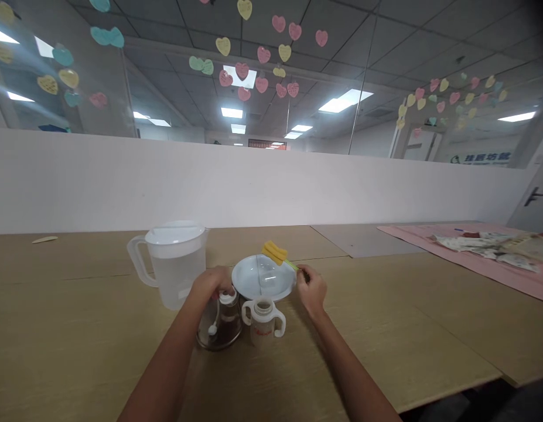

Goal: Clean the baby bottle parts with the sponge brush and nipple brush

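Note:
My left hand (211, 285) is closed over the top of a small bottle-like piece (229, 300) that stands in a clear glass bowl (218, 334). My right hand (312, 288) is pinched on the green handle of a yellow sponge brush (275, 254), whose head hangs over a white divided plate (263, 278). A white baby bottle with two handles (263, 321), uncapped, stands just in front of the plate, between my wrists. A translucent plastic pitcher with a white lid (174, 264) stands left of my left hand.
A wooden table (78, 328) runs up to a low white partition (253, 187). A pink mat (473, 258) with papers lies at the far right. A small flat stick (45, 239) lies far left near the partition.

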Tool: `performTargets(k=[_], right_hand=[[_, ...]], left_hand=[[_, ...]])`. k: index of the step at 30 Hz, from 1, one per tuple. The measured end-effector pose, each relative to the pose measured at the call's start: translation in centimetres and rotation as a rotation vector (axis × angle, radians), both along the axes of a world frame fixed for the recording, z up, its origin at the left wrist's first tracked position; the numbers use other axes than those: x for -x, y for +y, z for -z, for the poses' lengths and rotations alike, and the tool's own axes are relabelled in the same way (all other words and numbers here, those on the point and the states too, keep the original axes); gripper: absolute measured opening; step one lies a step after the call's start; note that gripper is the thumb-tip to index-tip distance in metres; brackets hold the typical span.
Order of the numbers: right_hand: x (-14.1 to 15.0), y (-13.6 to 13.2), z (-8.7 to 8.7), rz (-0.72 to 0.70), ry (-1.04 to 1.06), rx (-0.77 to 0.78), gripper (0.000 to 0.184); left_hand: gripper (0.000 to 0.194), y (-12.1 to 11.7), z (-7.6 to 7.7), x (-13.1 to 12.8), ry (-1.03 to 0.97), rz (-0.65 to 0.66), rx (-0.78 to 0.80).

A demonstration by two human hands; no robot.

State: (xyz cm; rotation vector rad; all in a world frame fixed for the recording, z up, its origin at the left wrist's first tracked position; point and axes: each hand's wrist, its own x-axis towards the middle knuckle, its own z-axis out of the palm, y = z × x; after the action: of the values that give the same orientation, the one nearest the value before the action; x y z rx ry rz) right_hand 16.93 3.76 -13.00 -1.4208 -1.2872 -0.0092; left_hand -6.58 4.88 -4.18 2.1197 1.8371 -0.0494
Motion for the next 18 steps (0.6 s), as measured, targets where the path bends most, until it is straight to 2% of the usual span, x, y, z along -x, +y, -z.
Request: performTargets(k=[4,7,10,14,18], right_hand=[[0.0,0.0,-0.2,0.035,0.000,0.042,0.031],[0.1,0.1,-0.4,0.085,0.018,0.107,0.032],[0.1,0.1,-0.6,0.121,0.022,0.153,0.033],[0.1,0.2,-0.6,0.141,-0.014,0.171,0.034],[0.0,0.4,-0.5,0.149,-0.038,0.151,0.034]], left_hand=[[0.013,-0.1,0.2,-0.3,0.060,0.028,-0.029],[0.015,0.0,-0.3,-0.7,0.076,0.075,-0.181],[0.026,0.3,-0.1,-2.3,0.042,0.137,-0.368],[0.041,0.9,2.3,-5.6,-0.057,0.243,-0.503],[0.046,1.9,4.7,-7.0,-0.099,0.274,-0.478]])
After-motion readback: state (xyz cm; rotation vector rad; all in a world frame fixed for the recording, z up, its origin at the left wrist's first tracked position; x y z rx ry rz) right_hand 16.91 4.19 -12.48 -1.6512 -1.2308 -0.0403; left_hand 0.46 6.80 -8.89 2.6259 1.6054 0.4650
